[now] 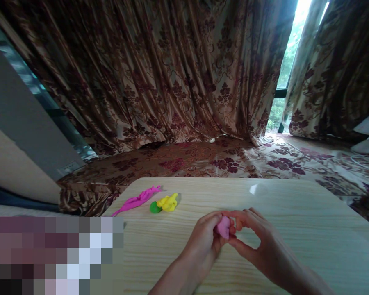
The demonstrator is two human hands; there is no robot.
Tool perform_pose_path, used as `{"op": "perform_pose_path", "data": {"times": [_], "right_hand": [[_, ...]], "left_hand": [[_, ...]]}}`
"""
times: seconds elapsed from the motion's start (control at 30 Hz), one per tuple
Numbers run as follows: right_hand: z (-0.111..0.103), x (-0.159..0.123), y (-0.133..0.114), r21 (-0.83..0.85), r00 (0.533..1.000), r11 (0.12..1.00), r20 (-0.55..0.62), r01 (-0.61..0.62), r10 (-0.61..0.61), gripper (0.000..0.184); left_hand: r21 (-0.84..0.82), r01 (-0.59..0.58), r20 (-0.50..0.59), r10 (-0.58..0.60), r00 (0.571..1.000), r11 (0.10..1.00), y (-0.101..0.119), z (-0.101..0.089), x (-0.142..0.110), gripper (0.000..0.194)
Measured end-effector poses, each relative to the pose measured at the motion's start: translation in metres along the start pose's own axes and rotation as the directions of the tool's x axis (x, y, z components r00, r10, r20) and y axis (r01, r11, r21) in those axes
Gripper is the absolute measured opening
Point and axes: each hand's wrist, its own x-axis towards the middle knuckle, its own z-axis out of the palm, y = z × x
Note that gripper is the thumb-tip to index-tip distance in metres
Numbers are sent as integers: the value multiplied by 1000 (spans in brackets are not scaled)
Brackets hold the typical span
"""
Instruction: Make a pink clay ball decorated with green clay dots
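A lump of light pink modelling clay (223,228) sits between my two hands, low over the table. My left hand (204,235) is closed around its left side, thumb on top. From the right, my right hand (255,231) reaches its thumb and fingertips to the clay's edge, the fingers curved with a gap between thumb and forefinger. Farther left on the table lie a yellow clay lump (168,202), a flat green clay disc (155,207) touching it, and a long, crumpled bright pink strip (138,200), perhaps clay too.
The pale wood-grain table (283,205) has rounded far corners. Behind it are a flower-patterned cloth ledge (197,159) and heavy curtains (172,73). A white lamp (367,131) stands at far right. A pixelated patch covers the lower left.
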Motion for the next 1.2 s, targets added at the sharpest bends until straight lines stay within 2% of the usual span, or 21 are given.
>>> {"op": "perform_pose_path", "data": {"times": [0.1,0.23,0.37,0.43,0.57,0.7,0.77,0.8,0.9,0.97,1.07,1.13,1.2], "right_hand": [[0,-2,2,14,999,999,-37,30,-29,35],[1,-4,6,-5,997,999,-66,46,-47,28],[0,-6,1,5,992,998,-113,59,-58,23],[0,-5,-6,0,991,994,-81,106,-106,25],[1,1,-16,-106,974,969,46,225,-221,32],[0,5,-11,-177,986,971,83,159,-147,31],[-1,5,-6,-153,991,980,66,125,-116,29],[-2,4,-3,-132,993,985,48,115,-109,27],[-1,1,2,-75,996,994,-39,78,-81,16],[0,-1,3,-47,994,998,-107,30,-35,11],[3,-1,2,43,980,995,-177,-85,92,9],[2,0,1,130,970,975,-145,-179,198,15],[-1,1,0,174,962,951,-54,-254,267,26]], "left_hand": [[-70,52,-110,-59,992,996,2,-4,4,14],[-49,25,-125,-31,992,999,8,-1,0,47],[-83,16,-146,-28,989,996,10,2,-6,53],[-113,75,-93,-86,992,991,8,1,-6,54],[-191,205,103,-188,977,960,3,0,-2,49],[-278,216,272,-139,952,936,2,4,-1,47],[-197,203,297,-139,945,959,1,5,-2,48],[-119,166,274,-128,953,979,1,5,-3,47],[164,-27,134,5,991,986,-1,3,-5,36],[293,-119,87,98,991,949,1,3,-8,34],[351,-155,156,106,982,924,5,6,-13,36],[372,-162,196,93,976,914,8,7,-14,42],[413,-168,174,104,979,895,10,7,-13,44]]}}
